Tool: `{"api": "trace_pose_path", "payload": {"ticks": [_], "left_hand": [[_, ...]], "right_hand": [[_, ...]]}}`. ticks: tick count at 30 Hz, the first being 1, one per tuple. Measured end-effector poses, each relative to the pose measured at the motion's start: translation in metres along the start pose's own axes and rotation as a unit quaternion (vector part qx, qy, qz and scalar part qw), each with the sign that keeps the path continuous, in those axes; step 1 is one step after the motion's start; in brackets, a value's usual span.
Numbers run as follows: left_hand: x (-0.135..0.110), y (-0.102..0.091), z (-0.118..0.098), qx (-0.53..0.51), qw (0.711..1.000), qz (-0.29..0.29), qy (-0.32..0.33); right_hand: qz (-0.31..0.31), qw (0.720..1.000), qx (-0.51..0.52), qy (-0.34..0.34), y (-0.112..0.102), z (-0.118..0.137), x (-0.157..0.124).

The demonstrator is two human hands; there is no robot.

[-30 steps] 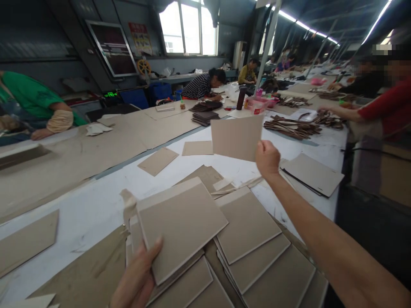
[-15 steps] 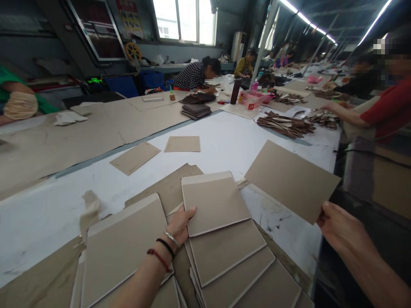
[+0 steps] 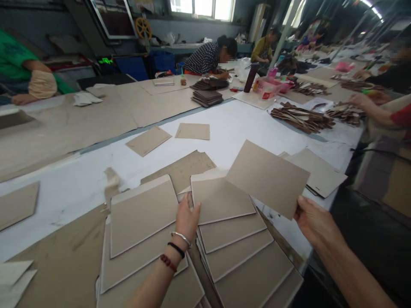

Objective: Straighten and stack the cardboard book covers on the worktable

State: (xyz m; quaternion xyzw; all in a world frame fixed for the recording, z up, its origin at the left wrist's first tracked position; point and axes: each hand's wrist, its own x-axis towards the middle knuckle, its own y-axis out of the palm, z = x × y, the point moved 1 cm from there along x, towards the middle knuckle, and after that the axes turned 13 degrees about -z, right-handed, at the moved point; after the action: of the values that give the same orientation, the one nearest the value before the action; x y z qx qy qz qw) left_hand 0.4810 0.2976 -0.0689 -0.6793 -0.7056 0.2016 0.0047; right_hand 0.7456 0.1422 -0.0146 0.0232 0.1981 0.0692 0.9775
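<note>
a: where's the tan panel (image 3: 268, 177) in relation to the grip?

b: the right hand (image 3: 316, 220) has it pinched by a corner, the one nearest the right edge of the table (image 3: 244, 113). the rest reaches away from the fingertips, inward over the table, and one end covers part of the right-hand fan of panels (image 3: 224, 201) from this view. whether it touches them, i can't tell.

a: and the left hand (image 3: 188, 214)?

b: at the left side of that same fan, thumb by the edge of the top piece. i can't tell if it's gripping anything. the left-hand fan of panels (image 3: 141, 214) lies just beside it.

a: how does the held one look?

b: flat, four-sided, straight along its sides, an even matte tan all over the face we see. the fanned ones are a similar tan, with pale edges and a pale band along the far side of the top pieces.

a: what else is around?

b: a stack of panels (image 3: 319, 171) near the table's right edge, beyond the right hand. brown strips (image 3: 303, 117) are heaped farther along that edge.
</note>
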Motion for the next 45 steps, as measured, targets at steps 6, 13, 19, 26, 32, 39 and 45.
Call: {"api": "trace_pose_path", "payload": {"ticks": [6,13,19,26,32,39,45], "left_hand": [[-0.043,-0.073,-0.012,-0.07,0.994,0.082,0.002],[-0.103,-0.205,0.011,-0.163,0.979,0.109,-0.06],[-0.157,-0.317,0.061,-0.264,0.957,-0.036,-0.117],[-0.214,-0.429,0.123,-0.218,0.945,-0.205,-0.135],[-0.249,-0.473,0.162,-0.02,0.97,-0.226,-0.086],[-0.264,-0.476,0.185,0.144,0.966,-0.211,-0.048],[-0.264,-0.474,0.195,0.193,0.963,-0.186,-0.029]], "right_hand": [[0.145,0.987,-0.061,0.003,0.033,-0.014,-0.084],[0.298,0.942,-0.151,0.032,0.058,-0.069,-0.217],[0.4,0.886,-0.232,0.032,0.058,-0.113,-0.327],[0.493,0.813,-0.311,-0.006,0.047,-0.154,-0.42],[0.555,0.675,-0.427,-0.233,0.048,-0.185,-0.456],[0.525,0.472,-0.55,-0.446,0.043,-0.192,-0.464],[0.491,0.409,-0.613,-0.464,0.038,-0.2,-0.466]]}}
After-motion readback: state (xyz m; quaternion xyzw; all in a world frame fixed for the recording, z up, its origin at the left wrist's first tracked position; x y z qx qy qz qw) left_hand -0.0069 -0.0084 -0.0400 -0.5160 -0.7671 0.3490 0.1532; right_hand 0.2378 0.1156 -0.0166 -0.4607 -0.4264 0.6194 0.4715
